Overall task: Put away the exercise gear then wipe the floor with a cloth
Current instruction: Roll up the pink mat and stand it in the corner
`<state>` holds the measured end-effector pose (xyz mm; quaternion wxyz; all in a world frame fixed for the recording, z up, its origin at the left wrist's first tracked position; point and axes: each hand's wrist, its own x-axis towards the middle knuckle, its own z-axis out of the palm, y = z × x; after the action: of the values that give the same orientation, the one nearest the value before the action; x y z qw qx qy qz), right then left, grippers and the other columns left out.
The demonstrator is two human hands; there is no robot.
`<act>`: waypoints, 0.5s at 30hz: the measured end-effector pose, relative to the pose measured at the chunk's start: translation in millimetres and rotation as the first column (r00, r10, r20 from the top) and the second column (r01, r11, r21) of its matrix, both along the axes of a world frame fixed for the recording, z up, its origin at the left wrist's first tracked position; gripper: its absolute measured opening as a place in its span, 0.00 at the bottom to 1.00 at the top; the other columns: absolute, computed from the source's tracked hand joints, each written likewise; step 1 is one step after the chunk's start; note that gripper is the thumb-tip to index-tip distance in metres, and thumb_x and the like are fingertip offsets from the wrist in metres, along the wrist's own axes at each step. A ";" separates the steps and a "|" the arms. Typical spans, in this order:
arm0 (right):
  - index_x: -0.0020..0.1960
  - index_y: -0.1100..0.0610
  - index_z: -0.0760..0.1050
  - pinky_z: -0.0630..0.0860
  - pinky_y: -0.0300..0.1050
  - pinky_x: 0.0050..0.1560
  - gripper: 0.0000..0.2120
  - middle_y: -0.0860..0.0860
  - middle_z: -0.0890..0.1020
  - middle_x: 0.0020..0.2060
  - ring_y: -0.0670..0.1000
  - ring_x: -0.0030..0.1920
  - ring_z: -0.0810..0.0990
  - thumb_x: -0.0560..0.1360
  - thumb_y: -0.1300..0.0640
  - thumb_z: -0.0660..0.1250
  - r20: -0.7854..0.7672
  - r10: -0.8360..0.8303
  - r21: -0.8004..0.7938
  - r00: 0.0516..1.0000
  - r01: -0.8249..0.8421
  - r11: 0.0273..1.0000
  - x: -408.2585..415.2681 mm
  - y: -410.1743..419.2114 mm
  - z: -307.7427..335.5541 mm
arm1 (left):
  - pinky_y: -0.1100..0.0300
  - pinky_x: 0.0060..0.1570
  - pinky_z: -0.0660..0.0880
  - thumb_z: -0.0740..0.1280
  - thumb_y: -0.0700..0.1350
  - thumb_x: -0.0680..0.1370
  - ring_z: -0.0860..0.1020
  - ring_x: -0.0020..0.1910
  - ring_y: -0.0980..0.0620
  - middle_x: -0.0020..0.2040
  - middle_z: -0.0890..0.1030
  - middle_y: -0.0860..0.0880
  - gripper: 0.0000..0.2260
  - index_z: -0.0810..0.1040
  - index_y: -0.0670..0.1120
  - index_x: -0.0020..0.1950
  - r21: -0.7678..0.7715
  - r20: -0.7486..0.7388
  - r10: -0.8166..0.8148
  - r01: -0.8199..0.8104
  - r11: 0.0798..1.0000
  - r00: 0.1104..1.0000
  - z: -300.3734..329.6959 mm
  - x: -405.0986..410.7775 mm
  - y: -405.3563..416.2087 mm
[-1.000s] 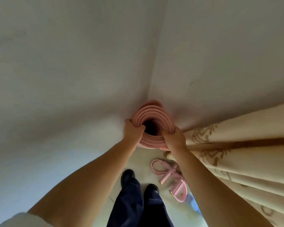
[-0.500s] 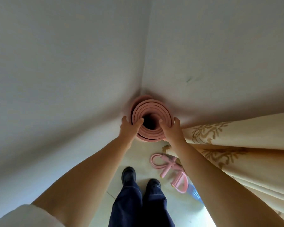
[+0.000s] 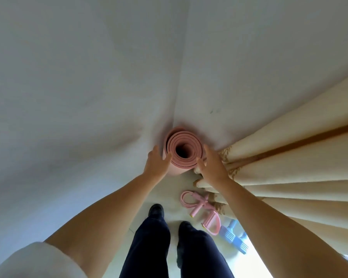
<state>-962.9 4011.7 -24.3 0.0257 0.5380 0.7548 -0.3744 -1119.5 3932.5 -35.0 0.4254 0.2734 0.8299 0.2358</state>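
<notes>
One rolled pink yoga mat (image 3: 182,151) | one pink pedal resistance band (image 3: 201,209) | one blue plastic thing (image 3: 234,238), kind unclear | two hands | two black shoes | one cream curtain (image 3: 289,167)

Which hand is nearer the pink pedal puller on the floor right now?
Right. The right hand is beside the rolled mat, directly above the puller in view; the left hand is on the mat's far side.

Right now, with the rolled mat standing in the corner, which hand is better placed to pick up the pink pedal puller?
The right hand, probably. The pink pedal puller lies on the floor beneath the right arm, beside the curtain; the left hand is farther.
</notes>
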 end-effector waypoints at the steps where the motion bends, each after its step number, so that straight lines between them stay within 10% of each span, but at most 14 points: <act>1: 0.76 0.56 0.55 0.60 0.46 0.70 0.25 0.56 0.60 0.74 0.54 0.74 0.59 0.82 0.53 0.56 0.006 0.079 0.039 0.997 -0.079 0.996 2.5 -2.2 8.1 | 0.52 0.66 0.64 0.59 0.53 0.81 0.64 0.72 0.43 0.75 0.60 0.42 0.28 0.54 0.43 0.76 0.020 -0.035 -0.017 0.018 1.000 0.999 8.5 2.5 -6.2; 10: 0.77 0.52 0.53 0.55 0.62 0.73 0.26 0.55 0.53 0.77 0.56 0.77 0.50 0.81 0.50 0.53 0.322 0.573 0.287 0.753 -0.655 0.699 39.3 -41.6 25.7 | 0.49 0.71 0.61 0.55 0.53 0.82 0.57 0.75 0.46 0.77 0.56 0.46 0.27 0.51 0.47 0.78 -0.035 -0.342 -0.043 0.033 0.999 0.939 35.1 50.6 -91.3; 15: 0.68 0.55 0.72 0.70 0.70 0.58 0.25 0.58 0.72 0.69 0.59 0.68 0.71 0.76 0.48 0.51 0.414 0.672 0.286 0.614 -0.788 0.545 75.2 -62.2 32.5 | 0.47 0.74 0.56 0.54 0.54 0.82 0.54 0.76 0.47 0.78 0.54 0.45 0.27 0.49 0.47 0.78 -0.123 -0.417 -0.016 -0.039 0.992 0.909 45.2 112.7 -148.5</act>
<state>-887.6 3949.5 8.2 0.1546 0.2048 0.9636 -0.0743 -1006.9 3784.0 10.2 0.2538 0.2846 0.9165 0.1207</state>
